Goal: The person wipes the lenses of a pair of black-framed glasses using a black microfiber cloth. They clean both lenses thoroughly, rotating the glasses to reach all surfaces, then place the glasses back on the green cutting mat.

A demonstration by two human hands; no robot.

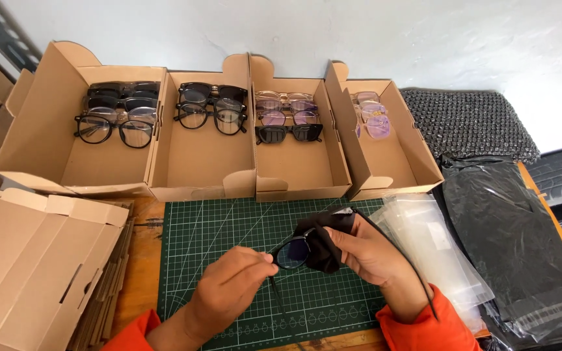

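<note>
Hands meet over the green cutting mat (229,240), and between them we hold a pair of black-framed glasses (292,252); our left hand (229,289) is closed in a pinch, thumb and fingertips gripping the rim of the near lens; our right hand (369,250) is curled around a black cleaning cloth (323,244), which is pressed against the other lens and hides it; one temple arm runs back over the right wrist, the other hangs down towards the mat; both sleeves are orange. Behind the mat we see four open cardboard boxes side by side: the leftmost box (34,136) holds dark-framed glasses (115,114); the second box (200,162) holds more black frames (211,107); the third box (294,162) holds clear and tinted frames with one black pair in front; the rightmost box (395,156) holds pale pink and clear frames. Flattened cardboard boxes (34,260) lie stacked to our left; clear plastic sleeves (434,244) and black plastic bags (515,240) lie to our right, just beside the mat.
</note>
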